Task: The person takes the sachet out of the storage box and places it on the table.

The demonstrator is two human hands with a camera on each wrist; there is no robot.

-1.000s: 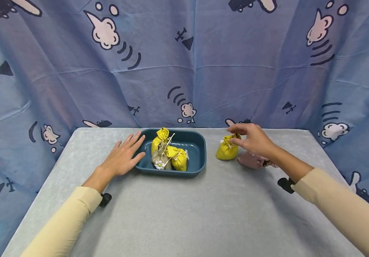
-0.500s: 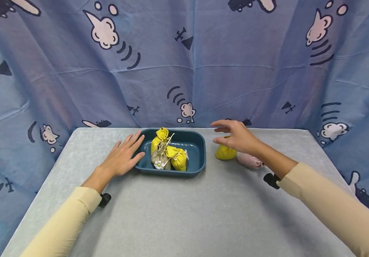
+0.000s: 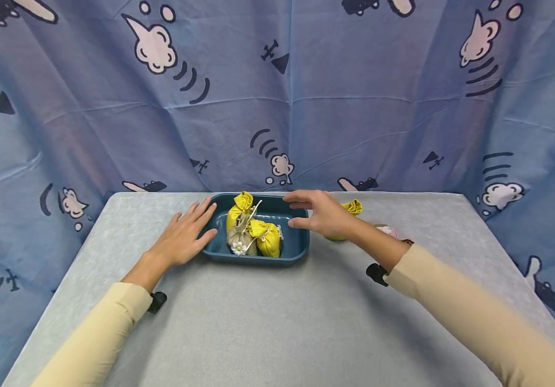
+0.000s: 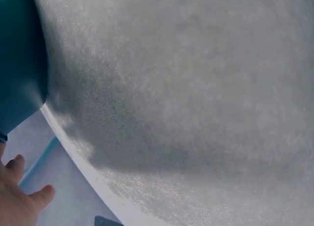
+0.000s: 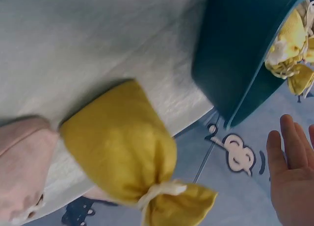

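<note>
At the left end of a dark teal bin (image 3: 250, 261), my left hand (image 3: 180, 236) rests on the rim with fingers spread. My right hand (image 3: 323, 215) is over the bin's right end, thumb and fingers apart, with nothing between them. Inside the bin lie a yellow drawstring pouch (image 3: 269, 240) with a white tie, another yellow pouch (image 3: 242, 204) behind, and a beige pouch (image 3: 242, 239) with a white flower. A yellow pouch (image 5: 122, 138) with a white tie stands on the table beneath my right forearm, partly hidden in the head view. Beside it is a pink pouch (image 5: 24, 162).
The grey-white table (image 3: 267, 322) ends at a back edge just behind the bin. A blue printed curtain (image 3: 354, 107) hangs behind it and on both sides. Part of another pink thing (image 5: 100, 194) shows behind the yellow pouch in the right wrist view.
My right hand has moved left, from the yellow pouch on the table to the bin's right end, carrying nothing. The left hand and the pouches have stayed in place.
</note>
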